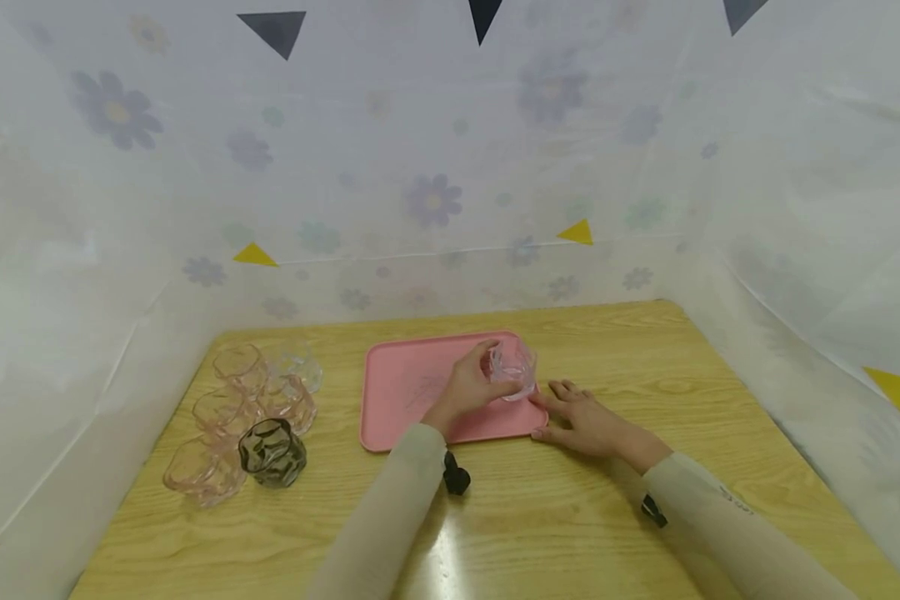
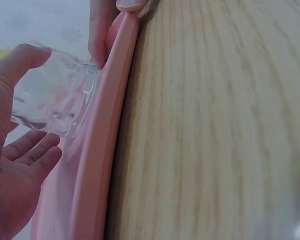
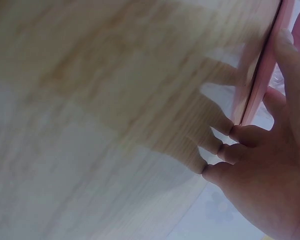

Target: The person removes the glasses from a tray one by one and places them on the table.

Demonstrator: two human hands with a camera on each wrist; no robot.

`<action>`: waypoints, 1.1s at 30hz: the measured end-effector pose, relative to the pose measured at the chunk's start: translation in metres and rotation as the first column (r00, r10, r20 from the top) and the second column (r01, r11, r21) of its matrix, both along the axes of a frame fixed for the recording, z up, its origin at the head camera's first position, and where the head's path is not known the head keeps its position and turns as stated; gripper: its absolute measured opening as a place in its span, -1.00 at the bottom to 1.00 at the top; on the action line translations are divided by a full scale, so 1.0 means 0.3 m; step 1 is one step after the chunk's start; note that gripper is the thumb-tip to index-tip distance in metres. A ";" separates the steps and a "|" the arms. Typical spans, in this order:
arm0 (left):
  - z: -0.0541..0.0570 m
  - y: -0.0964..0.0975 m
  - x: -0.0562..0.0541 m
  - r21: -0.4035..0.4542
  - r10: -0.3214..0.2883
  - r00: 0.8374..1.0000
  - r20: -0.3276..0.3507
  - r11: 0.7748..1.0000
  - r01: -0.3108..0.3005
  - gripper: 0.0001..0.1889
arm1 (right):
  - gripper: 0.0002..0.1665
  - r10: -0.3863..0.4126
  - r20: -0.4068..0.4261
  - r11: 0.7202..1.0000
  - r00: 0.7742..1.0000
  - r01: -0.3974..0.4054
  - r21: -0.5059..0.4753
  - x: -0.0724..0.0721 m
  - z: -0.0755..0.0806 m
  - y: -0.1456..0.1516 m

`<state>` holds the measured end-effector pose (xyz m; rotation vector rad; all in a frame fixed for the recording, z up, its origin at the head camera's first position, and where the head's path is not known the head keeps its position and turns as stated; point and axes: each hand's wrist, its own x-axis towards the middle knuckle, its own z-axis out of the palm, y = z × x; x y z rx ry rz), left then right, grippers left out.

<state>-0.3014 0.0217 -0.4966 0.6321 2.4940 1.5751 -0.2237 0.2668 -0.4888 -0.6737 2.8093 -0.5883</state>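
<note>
My left hand [image 1: 468,387] grips a clear faceted glass [image 1: 513,369] with thumb and fingers, low over the right end of a pink rectangular tray [image 1: 390,417]. The glass [image 2: 55,92] is tilted in the left wrist view, its base close to the tray's inner wall. At the tray's front right corner, my right hand [image 1: 588,423] pinches the rim between thumb and index finger. Its other fingers rest spread on the wooden table in the right wrist view, where the hand [image 3: 270,175] stands beside the tray's edge [image 3: 262,75].
Several glasses stand grouped on the left of the table [image 1: 330,517]: pink-tinted ones [image 1: 206,471], a clear one [image 1: 300,367] and a dark grey one [image 1: 273,454]. White flowered sheeting [image 1: 435,150] encloses the back and both sides.
</note>
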 end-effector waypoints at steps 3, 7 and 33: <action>0.003 0.000 -0.003 -0.014 -0.004 1.000 0.005 1.000 0.004 0.00 | -0.07 -0.001 0.005 1.000 1.000 0.001 0.003 -0.002 -0.002 -0.002; 0.006 0.000 -0.002 -0.040 0.000 1.000 0.004 0.999 0.000 -0.03 | -0.08 -0.004 0.004 1.000 1.000 0.004 0.007 -0.001 -0.003 -0.007; 0.085 -0.176 0.068 -0.047 0.044 0.997 -0.056 0.998 -0.046 -0.04 | -0.12 -0.002 -0.014 1.000 1.000 0.001 -0.011 -0.002 -0.001 -0.003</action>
